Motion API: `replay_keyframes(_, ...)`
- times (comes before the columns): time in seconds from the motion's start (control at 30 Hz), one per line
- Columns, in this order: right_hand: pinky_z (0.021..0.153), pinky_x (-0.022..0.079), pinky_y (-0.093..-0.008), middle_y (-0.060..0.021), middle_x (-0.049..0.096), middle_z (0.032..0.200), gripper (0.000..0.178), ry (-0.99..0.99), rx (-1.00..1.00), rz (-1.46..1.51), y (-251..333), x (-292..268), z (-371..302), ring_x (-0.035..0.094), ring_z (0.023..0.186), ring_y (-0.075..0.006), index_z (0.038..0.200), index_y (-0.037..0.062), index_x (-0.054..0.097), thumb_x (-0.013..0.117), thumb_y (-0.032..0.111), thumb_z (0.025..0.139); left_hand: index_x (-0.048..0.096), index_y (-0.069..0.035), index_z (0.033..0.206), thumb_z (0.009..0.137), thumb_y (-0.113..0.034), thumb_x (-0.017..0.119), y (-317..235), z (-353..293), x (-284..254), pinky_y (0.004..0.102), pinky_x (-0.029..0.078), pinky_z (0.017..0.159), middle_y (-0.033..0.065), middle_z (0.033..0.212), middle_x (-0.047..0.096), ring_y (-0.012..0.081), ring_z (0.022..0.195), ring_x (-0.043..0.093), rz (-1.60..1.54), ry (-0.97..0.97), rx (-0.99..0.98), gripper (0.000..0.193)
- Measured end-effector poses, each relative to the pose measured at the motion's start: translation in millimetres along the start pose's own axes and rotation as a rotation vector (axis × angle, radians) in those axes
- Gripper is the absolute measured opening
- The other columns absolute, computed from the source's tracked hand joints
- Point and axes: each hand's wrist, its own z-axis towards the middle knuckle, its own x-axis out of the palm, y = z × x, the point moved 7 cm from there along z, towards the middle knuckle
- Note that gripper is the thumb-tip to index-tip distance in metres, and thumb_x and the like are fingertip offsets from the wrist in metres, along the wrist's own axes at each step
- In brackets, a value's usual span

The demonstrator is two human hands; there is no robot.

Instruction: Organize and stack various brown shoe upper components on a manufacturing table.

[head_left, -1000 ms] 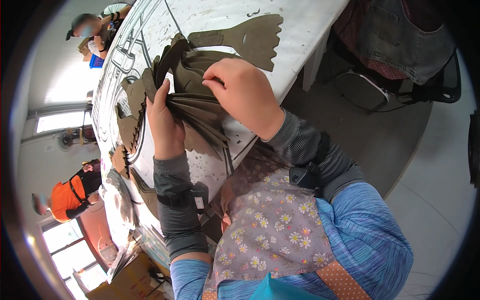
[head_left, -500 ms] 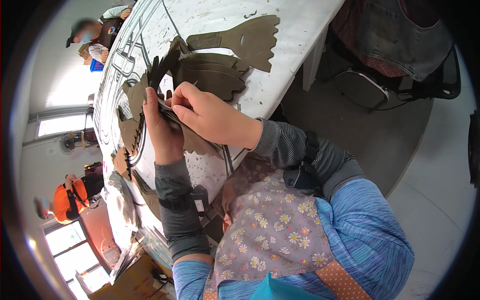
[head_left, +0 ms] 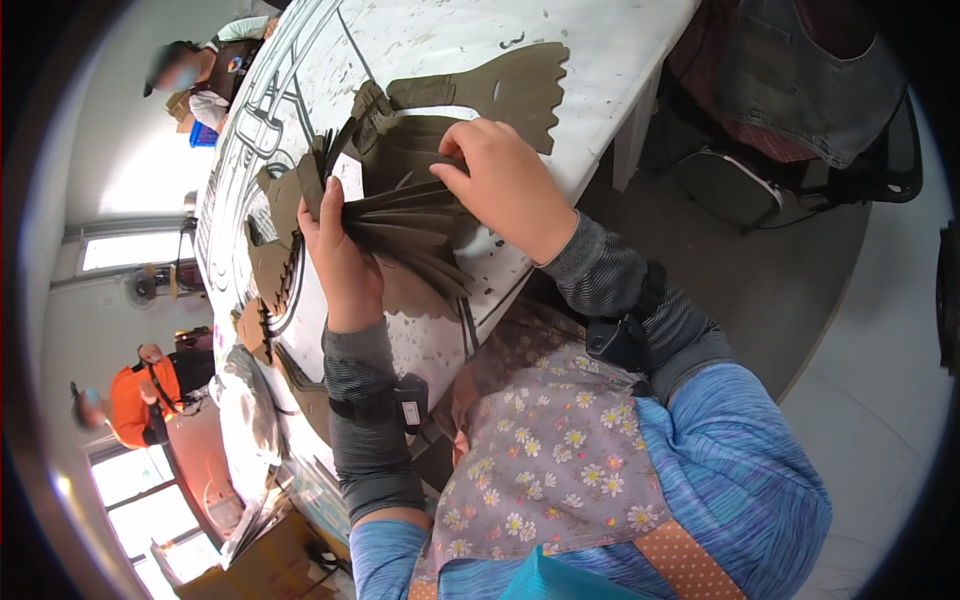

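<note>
A long white tabletop [head_left: 420,40] marked with dark lines runs away from the person, far to the left. On its near part lies a fanned stack of brown cardboard pieces [head_left: 405,225], spread like a hand of cards. One separate cardboard cut-out [head_left: 500,90] with a notched end lies flat just beyond the stack. The right hand [head_left: 505,185] rests on top of the stack, fingers curled over the upper sheets and pinching one edge. The left hand [head_left: 345,255] grips the stack from the left side, thumb pressed on the fanned edges. More cut pieces, seemingly of the same material, lie further left.
</note>
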Motion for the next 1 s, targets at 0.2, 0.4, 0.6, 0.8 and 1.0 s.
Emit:
replay_keyframes(0.2, 0.059, 0.045, -0.0289, -0.0031, 0.061, 0.068, 0.023, 0.389, 0.241, 0.607, 15.9, 26.0, 3.9, 0.054, 0.063, -0.0103, 0.092, -0.0028, 0.064, 0.069, 0.018, 0.085, 0.054, -0.003, 0.111, 0.091, -0.017, 0.059, 11.6, 3.7, -15.3, 0.0265, 0.049, 0.071, 0.0055, 0.096, 0.061, 0.0115, 0.085, 0.059, -0.063, -0.022, -0.137, 0.025)
replay_keyframes(0.4, 0.07, 0.048, -0.0284, -0.0077, 0.065, 0.08, 0.022, 0.538, 0.134, 0.772, 39.5, 51.5, -5.6, 0.06, 0.077, -0.013, 0.093, -0.0017, 0.063, 0.065, 0.019, 0.088, 0.062, -0.004, 0.102, 0.093, -0.022, 0.057, 21.2, 0.6, -5.9, 0.0277, 0.049, 0.079, 0.0062, 0.096, 0.062, 0.0146, 0.084, 0.06, -0.178, 0.053, -0.281, 0.021)
replay_keyframes(0.6, 0.077, 0.05, -0.0329, -0.0128, 0.066, 0.093, 0.023, 0.682, 0.164, 0.905, 52.7, 57.6, -9.5, 0.063, 0.086, -0.0234, 0.101, -0.0006, 0.059, 0.064, 0.018, 0.089, 0.048, -0.001, 0.13, 0.093, -0.014, 0.062, -14.8, -4.6, -26.2, 0.0285, 0.045, 0.092, 0.0121, 0.116, 0.058, 0.0192, 0.101, 0.059, 0.593, 0.163, 0.329, 0.042)
replay_keyframes(0.8, 0.079, 0.05, -0.0429, -0.0185, 0.063, 0.102, 0.04, 0.557, -0.259, 0.566, 112.8, 49.6, -13.0, 0.061, 0.094, -0.038, 0.117, 0.0008, 0.054, 0.066, 0.006, 0.079, 0.024, -0.002, 0.147, 0.093, -0.011, 0.064, -89.8, -73.6, -2.1, 0.0299, 0.041, 0.098, 0.0146, 0.132, 0.046, 0.0186, 0.114, 0.051, 0.493, -0.044, 0.455, 0.067)
replay_keyframes(1.0, 0.08, 0.051, -0.0436, -0.0218, 0.064, 0.103, 0.045, 0.68, -0.399, 0.699, 126.8, 80.6, -39.5, 0.062, 0.093, -0.0395, 0.124, 0.001, 0.051, 0.061, 0.007, 0.08, 0.01, -0.001, 0.15, 0.081, -0.009, 0.077, -78.8, -123.8, -45.5, 0.0337, 0.043, 0.096, 0.015, 0.129, 0.045, 0.0196, 0.113, 0.05, 0.626, -0.192, 0.538, 0.097)
